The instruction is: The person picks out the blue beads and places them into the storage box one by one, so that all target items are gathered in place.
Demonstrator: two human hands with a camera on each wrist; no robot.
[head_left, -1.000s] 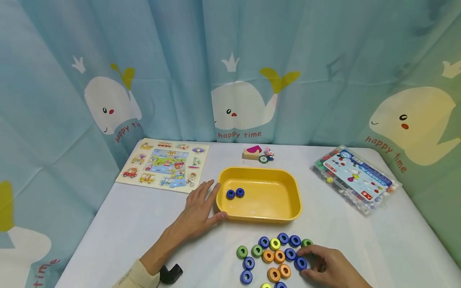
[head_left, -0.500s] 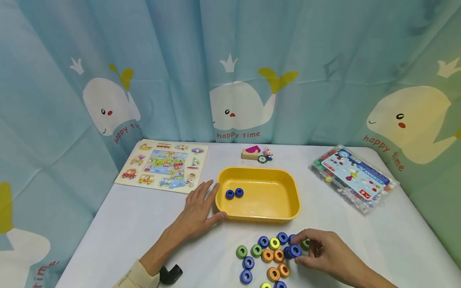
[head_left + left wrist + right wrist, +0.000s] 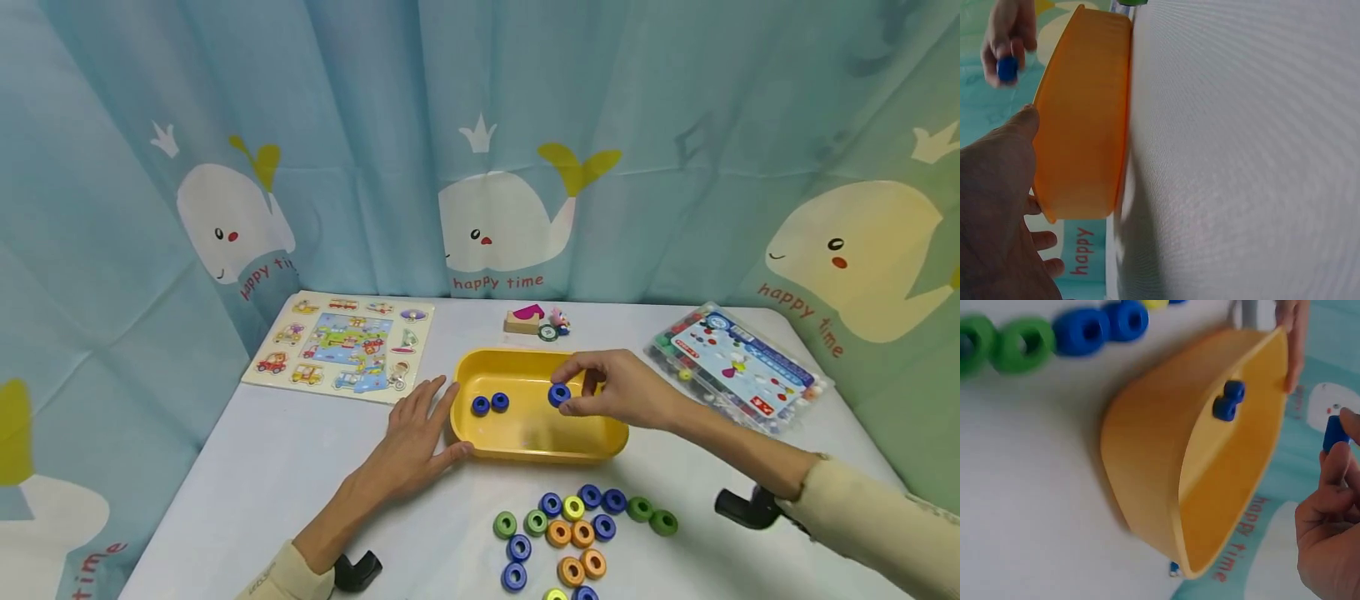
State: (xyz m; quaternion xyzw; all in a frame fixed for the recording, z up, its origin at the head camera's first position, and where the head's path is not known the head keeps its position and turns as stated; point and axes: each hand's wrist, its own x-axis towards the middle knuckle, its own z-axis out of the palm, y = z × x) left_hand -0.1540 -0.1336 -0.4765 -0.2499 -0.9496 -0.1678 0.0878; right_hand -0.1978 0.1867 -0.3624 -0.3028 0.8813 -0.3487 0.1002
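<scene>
Above the yellow plastic tray, my right hand pinches a blue ring between thumb and fingers. The right wrist view shows the same blue ring held beyond the tray's rim. Two other blue rings lie side by side on the tray's floor, toward the left. My left hand rests against the tray's left end, fingers spread and thumb at the near corner. In front of the tray lie several loose rings: blue, green, orange and yellow.
A picture puzzle board lies at the back left. Behind the tray are a small wooden block and a little figurine. At the right sits a clear box of beads. A whale-print curtain hangs behind the table.
My right hand has picked a blue ring from the loose group and carried it up and left, over the tray. The left hand stays at the tray's end.
</scene>
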